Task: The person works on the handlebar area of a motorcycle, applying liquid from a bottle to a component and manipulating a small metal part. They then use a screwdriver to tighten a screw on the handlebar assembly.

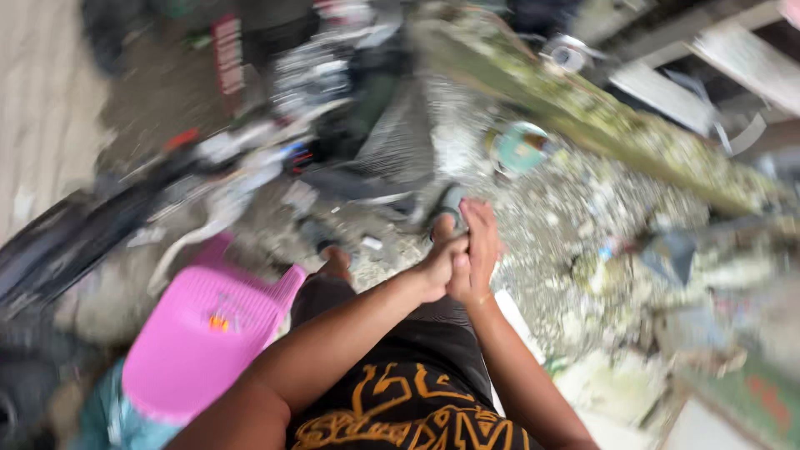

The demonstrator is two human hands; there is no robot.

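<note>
The whole view is blurred by motion. My left hand (436,265) and my right hand (477,250) meet in front of my body and touch each other. The left hand's fingers curl against the right hand, whose fingers point upward. Whether anything small lies between them is hidden. Below the hands are my dark shorts and my black shirt with an orange pattern (400,408). My feet in sandals (448,208) rest on gravelly ground just beyond the hands.
A pink plastic stool (208,325) stands at my left. A dark tyre (58,246) and motorbike parts lie at the far left. A mossy concrete ledge (583,104) crosses the upper right, with a round teal object (518,148) beside it. Rubble and litter cover the right side.
</note>
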